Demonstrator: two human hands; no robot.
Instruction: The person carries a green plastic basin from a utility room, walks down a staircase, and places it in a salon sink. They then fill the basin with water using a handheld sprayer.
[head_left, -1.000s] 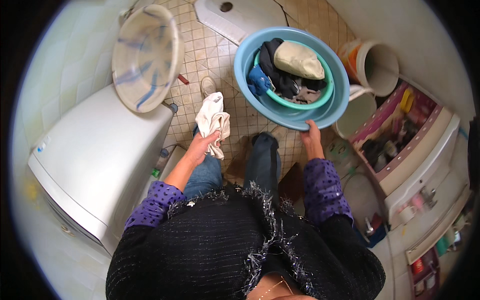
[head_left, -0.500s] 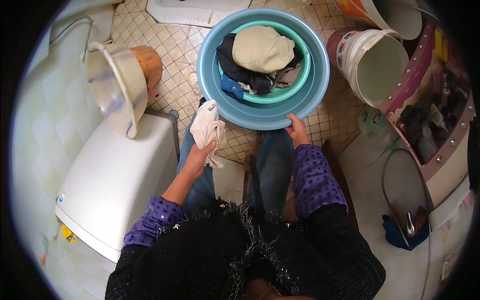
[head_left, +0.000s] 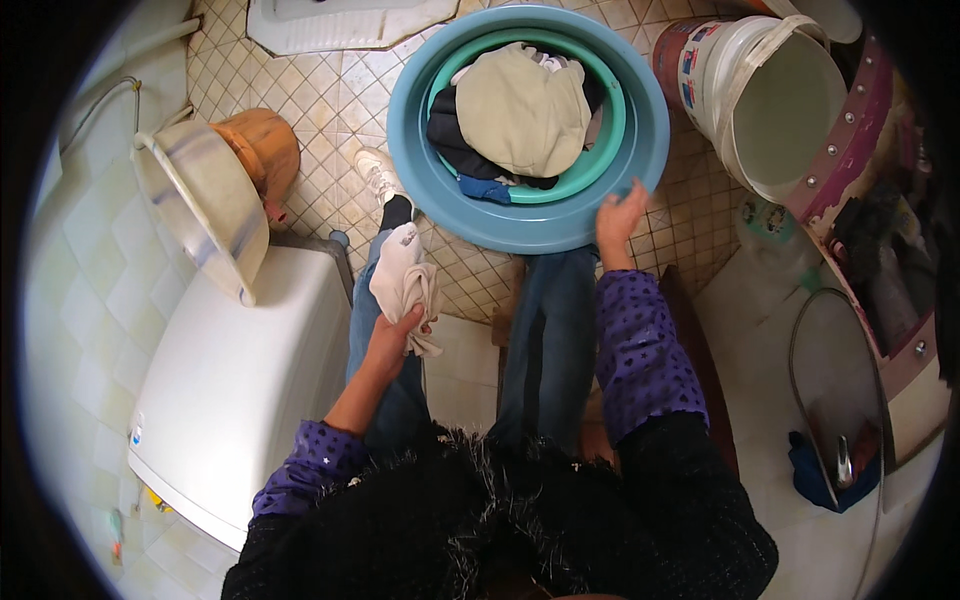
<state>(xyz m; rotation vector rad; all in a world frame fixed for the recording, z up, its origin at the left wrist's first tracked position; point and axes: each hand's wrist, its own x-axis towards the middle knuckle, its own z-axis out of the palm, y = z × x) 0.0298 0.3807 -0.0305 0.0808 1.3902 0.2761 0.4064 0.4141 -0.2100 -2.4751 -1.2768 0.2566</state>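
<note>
My left hand (head_left: 405,325) is closed around the lower part of a crumpled off-white sock-like cloth (head_left: 402,268), holding it above my left leg. The cloth's rounded upper end bears a small dark mark. My right hand (head_left: 620,217) is at the near right rim of a large blue basin (head_left: 520,235), its fingers apart and nothing held in them. Whether its fingertips touch the rim, I cannot tell. Inside the blue basin sits a smaller green basin (head_left: 565,188), heaped with clothes. A beige garment (head_left: 522,110) lies on top, over black (head_left: 450,140) and blue (head_left: 484,189) pieces.
At left, a pale basin (head_left: 200,220) and an orange-brown vessel (head_left: 262,145) stand by a white appliance (head_left: 240,380). A large white bucket (head_left: 730,100) is right of the blue basin, near a clear container (head_left: 775,235) and a purple-edged shelf (head_left: 840,150). A white floor fixture (head_left: 350,22) lies ahead.
My right hand has let go of the blue basin's near rim and moved up and right along it, fingers spreading. The left hand still grips the cloth, slightly lower. The view has shifted.
</note>
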